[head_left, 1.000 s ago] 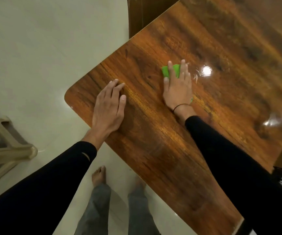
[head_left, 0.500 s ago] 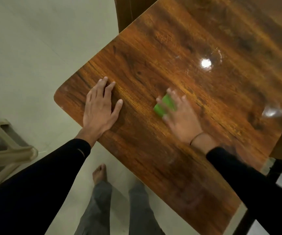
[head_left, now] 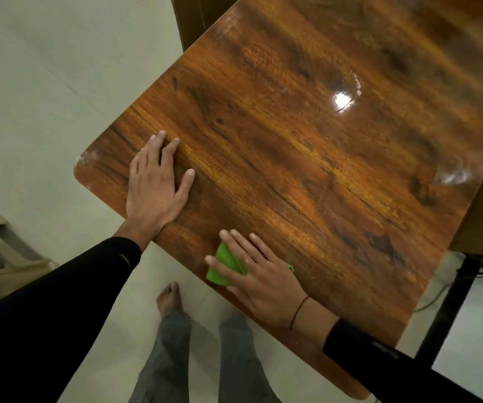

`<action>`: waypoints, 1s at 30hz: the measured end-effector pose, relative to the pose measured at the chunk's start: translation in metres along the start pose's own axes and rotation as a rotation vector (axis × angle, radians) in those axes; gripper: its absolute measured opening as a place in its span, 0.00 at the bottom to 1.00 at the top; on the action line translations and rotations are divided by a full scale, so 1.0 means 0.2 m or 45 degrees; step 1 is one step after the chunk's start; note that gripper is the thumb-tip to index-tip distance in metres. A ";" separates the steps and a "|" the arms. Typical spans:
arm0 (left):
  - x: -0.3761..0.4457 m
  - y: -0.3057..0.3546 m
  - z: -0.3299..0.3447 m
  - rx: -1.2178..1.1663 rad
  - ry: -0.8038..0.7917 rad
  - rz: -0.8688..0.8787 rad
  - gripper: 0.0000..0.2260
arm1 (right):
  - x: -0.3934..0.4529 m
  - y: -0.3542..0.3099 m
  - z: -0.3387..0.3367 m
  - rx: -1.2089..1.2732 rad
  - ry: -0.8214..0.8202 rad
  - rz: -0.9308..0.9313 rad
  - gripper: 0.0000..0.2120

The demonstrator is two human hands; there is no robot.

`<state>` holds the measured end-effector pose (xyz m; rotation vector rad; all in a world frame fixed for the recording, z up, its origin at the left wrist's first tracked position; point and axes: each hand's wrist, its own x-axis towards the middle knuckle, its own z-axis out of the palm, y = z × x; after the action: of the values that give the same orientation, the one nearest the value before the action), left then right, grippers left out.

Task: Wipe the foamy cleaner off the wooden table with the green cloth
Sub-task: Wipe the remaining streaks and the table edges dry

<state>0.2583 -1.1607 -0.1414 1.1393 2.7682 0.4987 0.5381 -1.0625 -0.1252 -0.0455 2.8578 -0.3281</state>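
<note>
Pressing green cloth flat, right hand splayed; left hand splayed on table.

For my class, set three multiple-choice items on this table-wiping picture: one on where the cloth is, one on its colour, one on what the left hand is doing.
1. Where is the cloth?
A. at the table's near edge
B. at the far corner
C. on the floor

2. What colour is it?
A. blue
B. green
C. white

3. How is the left hand?
A. holding a bottle
B. raised in the air
C. flat on the table, empty

Answers: 1 A, it lies under the right hand by the near edge; 2 B, bright green shows between the fingers; 3 C, its palm rests down, holding nothing.
</note>
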 end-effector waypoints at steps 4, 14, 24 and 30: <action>0.00 0.01 0.00 -0.003 0.006 -0.004 0.29 | -0.02 0.32 -0.06 0.055 0.008 0.135 0.32; -0.10 0.36 0.00 -0.065 -0.086 0.126 0.28 | 0.06 1.15 -0.26 0.168 0.469 1.148 0.28; -0.27 0.63 0.15 -0.041 -0.161 0.173 0.26 | -0.30 0.18 0.05 0.164 0.143 0.248 0.30; -0.28 0.62 0.17 0.043 -0.153 0.206 0.28 | -0.47 0.47 0.04 0.004 0.010 -0.097 0.30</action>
<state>0.3880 -1.1089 -0.1330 1.3607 2.6060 0.3868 0.6301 -0.9668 -0.1304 -0.1528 2.8687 -0.3482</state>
